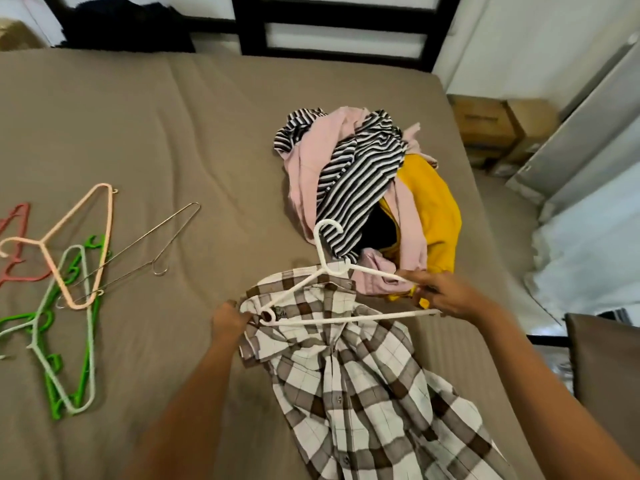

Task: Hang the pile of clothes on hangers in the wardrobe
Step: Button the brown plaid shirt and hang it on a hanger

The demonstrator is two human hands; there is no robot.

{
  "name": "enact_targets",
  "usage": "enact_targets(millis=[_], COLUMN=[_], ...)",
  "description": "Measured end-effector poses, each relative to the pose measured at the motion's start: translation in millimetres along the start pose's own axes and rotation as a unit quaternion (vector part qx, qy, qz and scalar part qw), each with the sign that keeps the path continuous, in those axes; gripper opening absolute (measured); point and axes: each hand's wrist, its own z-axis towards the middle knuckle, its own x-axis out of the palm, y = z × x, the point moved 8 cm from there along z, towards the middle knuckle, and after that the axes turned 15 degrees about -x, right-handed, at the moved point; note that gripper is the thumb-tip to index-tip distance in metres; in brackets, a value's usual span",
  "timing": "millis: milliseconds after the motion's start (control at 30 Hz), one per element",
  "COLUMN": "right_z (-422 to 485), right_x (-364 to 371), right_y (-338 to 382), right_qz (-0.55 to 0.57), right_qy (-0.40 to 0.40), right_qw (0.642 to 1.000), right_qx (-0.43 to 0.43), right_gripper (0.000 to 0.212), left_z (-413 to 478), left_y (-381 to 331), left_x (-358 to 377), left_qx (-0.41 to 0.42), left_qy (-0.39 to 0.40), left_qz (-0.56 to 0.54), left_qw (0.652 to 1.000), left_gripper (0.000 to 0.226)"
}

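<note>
A brown-and-white plaid shirt [363, 393] lay lengthwise on the bed [166, 133], its tail at the near edge and its collar toward the middle. Both forearms reached in from the near edge, one on each side of the shirt. The left hand [228, 320] sat knuckles-up at the shirt's left shoulder, its fingers curled in and pinching the fabric just beside the collar. The right hand [443, 292] was stretched further forward, on the right of the collar, with its fingers and thumb closed round the right end of a white plastic hanger [349, 318]. The hanger lay tilted across the collar, with its left end at the left hand's fingertips and its hook pointing away, over the pile.

Just beyond the collar and touching it, toward the bed's right edge, was the pile of clothes: a black-and-white striped garment [360, 174] on top, a pink garment [308, 161] around it and a yellow garment [433, 209] on the right side.

Well apart from these, by the left edge, spare hangers overlapped in a loose heap: a green hanger [52, 396] nearest, a pale mint hanger [91, 341] over it, then a peach hanger [74, 213], a wire hanger [152, 233] and a red hanger [23, 220] cut off by the frame.

At the far edge a dark cloth [128, 26] was bunched against the black bed frame [249, 26]. Cardboard boxes [491, 126] stood on the floor past the far right corner.
</note>
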Motion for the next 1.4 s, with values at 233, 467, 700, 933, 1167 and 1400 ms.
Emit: enact_targets(millis=[233, 467, 700, 933, 1167, 1400], right_z=[34, 49, 42, 59, 73, 86], right_x=[6, -11, 25, 30, 78, 173], right_y=[11, 25, 54, 31, 2, 22], right_qz=[-0.041, -0.125, 0.022, 0.172, 0.185, 0.248], right_qy=[0.047, 0.025, -0.026, -0.063, -0.345, -0.194], right_qw=[0.997, 0.99, 0.988, 0.979, 0.896, 0.893], right_qx=[-0.037, -0.067, -0.15, -0.093, 0.207, 0.322], right_gripper=[0.052, 0.058, 0.045, 0.044, 0.047, 0.08], left_z=[-32, -61, -72, -107, -80, -73], left_y=[-44, -61, -91, -96, -64, -45], left_x=[-18, -52, -53, -50, -66, -76], left_qx=[0.141, 0.16, 0.075, 0.344, 0.274, 0.271], left_qy=[-0.059, -0.013, 0.152, 0.234, -0.021, -0.008], left_qz=[0.017, -0.079, -0.332, -0.003, 0.011, 0.068], left_qw=[0.988, 0.984, 0.928, 0.909, 0.961, 0.96], left_gripper=[0.017, 0.033, 0.02, 0.051, 0.024, 0.03])
